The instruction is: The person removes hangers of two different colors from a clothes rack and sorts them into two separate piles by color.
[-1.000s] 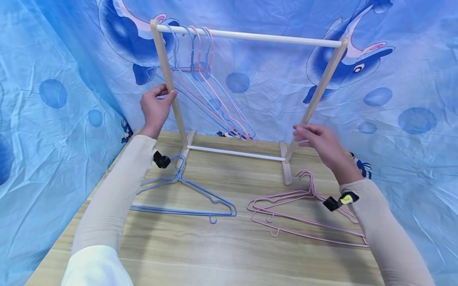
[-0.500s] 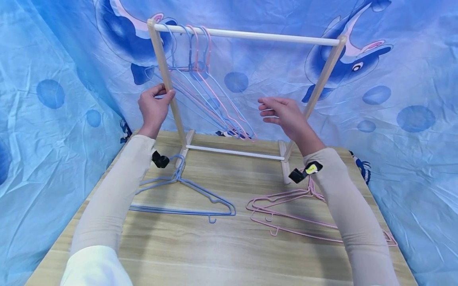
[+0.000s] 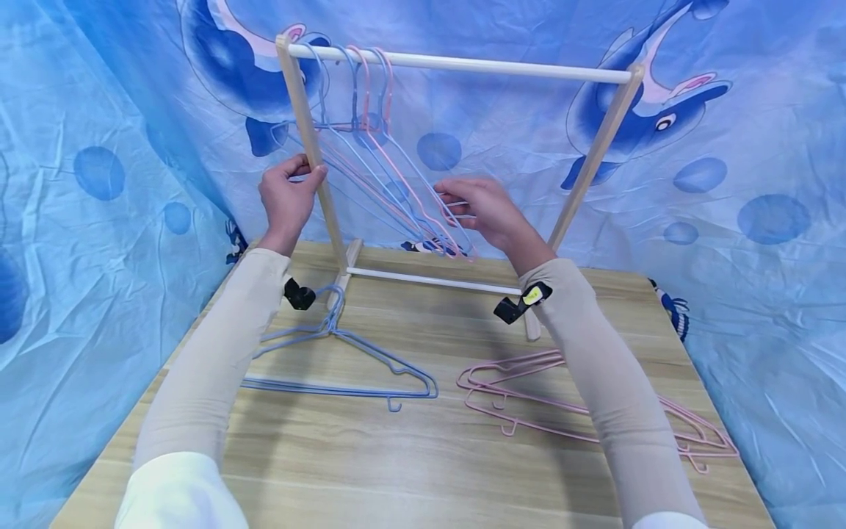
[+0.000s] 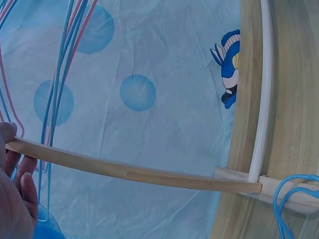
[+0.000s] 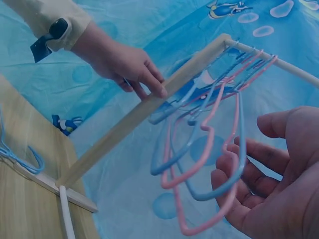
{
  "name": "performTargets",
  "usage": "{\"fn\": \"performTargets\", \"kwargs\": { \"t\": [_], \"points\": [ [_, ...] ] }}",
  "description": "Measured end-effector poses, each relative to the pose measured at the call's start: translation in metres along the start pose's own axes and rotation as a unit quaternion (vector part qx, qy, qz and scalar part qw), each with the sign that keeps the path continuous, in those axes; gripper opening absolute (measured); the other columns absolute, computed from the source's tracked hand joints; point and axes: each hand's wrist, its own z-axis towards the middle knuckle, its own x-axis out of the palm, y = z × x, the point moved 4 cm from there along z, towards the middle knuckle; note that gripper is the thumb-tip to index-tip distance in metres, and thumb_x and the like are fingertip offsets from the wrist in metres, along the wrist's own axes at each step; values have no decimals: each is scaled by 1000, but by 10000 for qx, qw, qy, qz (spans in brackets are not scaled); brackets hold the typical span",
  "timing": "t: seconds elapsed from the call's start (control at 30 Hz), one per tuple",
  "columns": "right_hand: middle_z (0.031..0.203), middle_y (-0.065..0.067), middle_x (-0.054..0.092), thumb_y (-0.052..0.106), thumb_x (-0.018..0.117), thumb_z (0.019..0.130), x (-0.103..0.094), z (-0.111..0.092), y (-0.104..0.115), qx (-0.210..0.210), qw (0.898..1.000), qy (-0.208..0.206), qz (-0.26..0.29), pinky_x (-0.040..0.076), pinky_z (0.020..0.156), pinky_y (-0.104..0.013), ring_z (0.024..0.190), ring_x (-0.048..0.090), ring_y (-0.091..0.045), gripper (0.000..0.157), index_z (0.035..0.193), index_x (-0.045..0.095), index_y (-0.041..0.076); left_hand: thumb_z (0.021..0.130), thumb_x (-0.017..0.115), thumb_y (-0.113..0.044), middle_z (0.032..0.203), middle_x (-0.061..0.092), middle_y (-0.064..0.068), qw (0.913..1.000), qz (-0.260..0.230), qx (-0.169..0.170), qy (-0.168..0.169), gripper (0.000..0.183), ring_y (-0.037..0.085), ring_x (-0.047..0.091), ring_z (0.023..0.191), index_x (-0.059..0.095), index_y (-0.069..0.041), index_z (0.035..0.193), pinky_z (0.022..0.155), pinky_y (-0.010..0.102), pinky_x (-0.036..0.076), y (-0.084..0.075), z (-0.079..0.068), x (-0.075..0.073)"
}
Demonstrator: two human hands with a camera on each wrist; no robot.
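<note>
Pink and blue slim-framed hangers occupy me here. Nearest, on the pale wood-grain counter [image 3: 396,470], the flat pink hangers [image 3: 542,400] lie at lower right, partly hidden by a sleeve, with the flat blue hangers [image 3: 344,391] left of centre. I judge them light and stiff, with a smooth, rather slippery coating; I'd pinch one at the neck below its hook, minding the small hooks on the bottom bars, which could snag. The pink frames sit close to the counter's right edge.

Further in, my left hand [image 3: 288,195] pinches the squared pale-wood upright [image 3: 328,217] left of centre. My right hand [image 3: 485,209], near centre, has its fingers loosely curved and the thumb apart, right beside the hanging pink and blue hangers [image 5: 205,196]; whether the fingertips touch, I cannot tell. Hung by their hooks and bunched close, these should swing and tangle easily, so the lower shoulder corner seems the gentlest hold.

Above, the round white rail [image 3: 502,67] looks slick enough for sliding. From the bunch to the right-hand wooden upright [image 3: 595,158] there's wide sideways room, with the white crossbar [image 3: 436,281] below and the blue printed fabric backdrop [image 3: 489,147] behind.
</note>
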Motion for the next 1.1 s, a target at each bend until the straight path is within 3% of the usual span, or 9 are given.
{"fn": "performTargets", "kwargs": {
  "t": [0.17, 0.4, 0.73, 0.97, 1.1],
  "points": [
    [87, -5, 71, 23, 59, 105, 5, 5, -4, 124, 9989, 251, 374, 58, 71, -26, 78, 67, -17, 25, 114, 71, 2, 95, 73, -39, 117, 73, 7, 10000, -14, 28, -7, 36, 15, 73, 104, 75, -19, 125, 93, 32, 57, 1, 0, 0],
    [83, -4, 70, 19, 59, 105, 6, 4, -5, 126, 9959, 484, 758, 54, 66, -26, 71, 62, -15, 21, 98, 78, 11, 95, 73, -40, 117, 72, 8, 10000, -13, 32, -20, 38, 15, 73, 104, 75, -18, 126, 94, 33, 57, 1, 0, 1],
    [80, -3, 69, 13, 61, 103, 8, 0, -3, 6, 9950, 535, 839, 54, 66, -25, 70, 62, -14, 21, 97, 80, 11, 95, 72, -42, 117, 73, 8, 10000, 14, 52, -10, 39, 15, 73, 103, 75, -18, 126, 93, 32, 57, 2, -1, 1],
    [81, -3, 65, 16, 60, 105, 14, -8, 4, -114, 9973, 527, 506, 54, 67, -26, 72, 60, -14, 28, 122, 69, -5, 95, 73, -42, 116, 73, 7, 10000, 17, 11, -37, 39, 15, 72, 102, 75, -19, 125, 92, 32, 57, 1, -2, -1],
    [85, -1, 66, 18, 63, 103, 17, -12, 8, -109, 9985, 478, 263, 53, 72, -28, 75, 62, -15, 21, 112, 72, 3, 95, 72, -42, 117, 73, 8, 10000, 6, 29, -23, 38, 15, 73, 103, 75, -19, 126, 93, 33, 57, 0, -3, -1]
  ]
}}
